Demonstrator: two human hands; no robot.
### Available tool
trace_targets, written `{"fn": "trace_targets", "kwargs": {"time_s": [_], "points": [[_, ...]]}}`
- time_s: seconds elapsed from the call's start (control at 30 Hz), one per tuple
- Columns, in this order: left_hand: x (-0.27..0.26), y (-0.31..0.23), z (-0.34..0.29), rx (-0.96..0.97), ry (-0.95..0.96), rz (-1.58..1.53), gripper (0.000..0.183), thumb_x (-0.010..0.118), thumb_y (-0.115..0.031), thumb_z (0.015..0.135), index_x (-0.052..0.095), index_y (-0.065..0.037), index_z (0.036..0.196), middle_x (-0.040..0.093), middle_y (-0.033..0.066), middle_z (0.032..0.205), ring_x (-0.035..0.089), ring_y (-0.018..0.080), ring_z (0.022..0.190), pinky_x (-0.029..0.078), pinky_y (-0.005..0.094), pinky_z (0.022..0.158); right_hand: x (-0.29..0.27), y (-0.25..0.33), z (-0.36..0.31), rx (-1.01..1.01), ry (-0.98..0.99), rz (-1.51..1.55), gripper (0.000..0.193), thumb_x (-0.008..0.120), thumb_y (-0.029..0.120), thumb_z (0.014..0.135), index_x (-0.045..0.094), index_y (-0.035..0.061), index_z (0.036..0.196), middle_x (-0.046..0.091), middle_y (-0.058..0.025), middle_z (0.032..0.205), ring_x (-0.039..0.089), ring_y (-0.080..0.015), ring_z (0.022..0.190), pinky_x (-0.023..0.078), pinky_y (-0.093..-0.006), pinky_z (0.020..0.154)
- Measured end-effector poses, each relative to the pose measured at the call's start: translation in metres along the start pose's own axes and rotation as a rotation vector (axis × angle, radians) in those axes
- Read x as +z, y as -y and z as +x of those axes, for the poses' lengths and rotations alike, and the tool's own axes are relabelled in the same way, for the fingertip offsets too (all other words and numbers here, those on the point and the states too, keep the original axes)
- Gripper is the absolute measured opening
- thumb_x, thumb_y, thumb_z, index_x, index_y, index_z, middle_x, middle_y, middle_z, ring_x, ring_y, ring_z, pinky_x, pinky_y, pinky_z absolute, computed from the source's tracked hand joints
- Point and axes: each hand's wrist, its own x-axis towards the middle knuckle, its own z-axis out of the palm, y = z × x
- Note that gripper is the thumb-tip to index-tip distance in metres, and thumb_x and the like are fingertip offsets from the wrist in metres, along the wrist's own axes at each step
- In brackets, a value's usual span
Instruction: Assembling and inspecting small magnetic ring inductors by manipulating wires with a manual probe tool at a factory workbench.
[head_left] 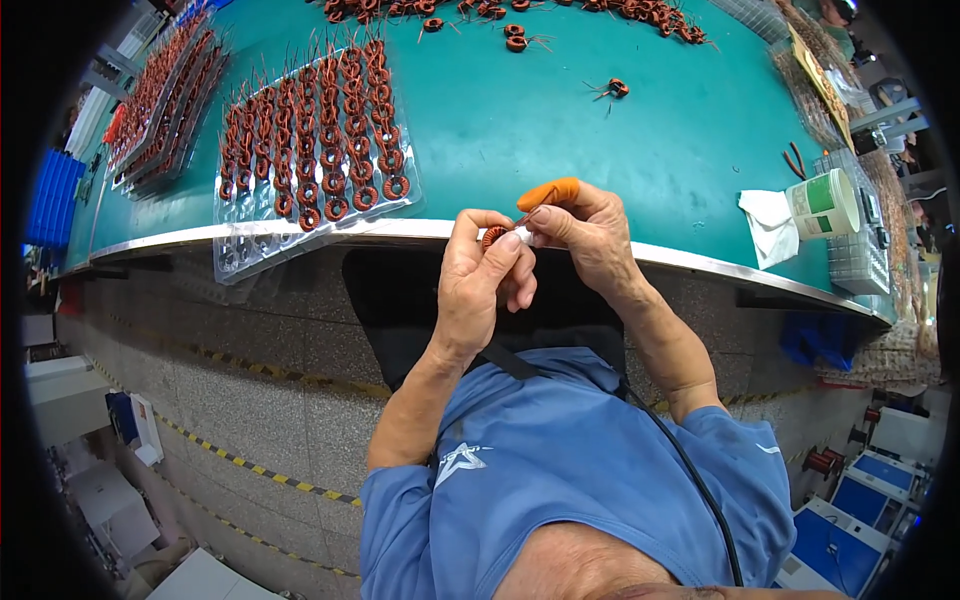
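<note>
Star-printed blue shirt (610, 470); coil (492, 237) in left hand (478, 268).

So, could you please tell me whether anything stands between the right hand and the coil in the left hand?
Only a small white piece shows between the right hand and the coil pinched by the left hand; what it is, I cannot tell. Nothing else visible stands in the way.

I see a white star emblem (462, 463) on the blue shirt (590, 455); the green print (816, 205) on the white cup (828, 203) is too small to read.
</note>
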Motion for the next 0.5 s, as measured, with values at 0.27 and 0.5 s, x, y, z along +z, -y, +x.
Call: {"fn": "trace_targets", "kwargs": {"time_s": [0.27,0.5], "points": [[-0.013,-0.005,0.003,0.091,0.129,0.123,0.022,0.042,-0.023,0.102,0.038,-0.006,0.116,0.056,0.009,0.081,0.056,0.0128,0.061,0.042,0.0211,0.05,0.003,0.011,-0.007,-0.042,-0.201,-0.2,0.022,0.064,0.016,0.092,0.065,-0.0007,0.106,0.062,-0.0016,0.077,0.056,-0.0048,0.064,0.051,-0.0192,0.06],[-0.007,-0.01,0.012,0.27,0.094,0.721,0.023,0.052,-0.015,0.098,0.041,-0.003,0.115,0.059,0.0059,0.072,0.057,0.0133,0.059,0.046,0.0258,0.054,0.003,0.014,-0.013,-0.015,-0.038,-0.064,0.023,0.064,0.022,0.092,0.066,-0.0007,0.092,0.059,-0.0022,0.065,0.053,-0.0074,0.053,0.04,-0.0193,0.048]]}}
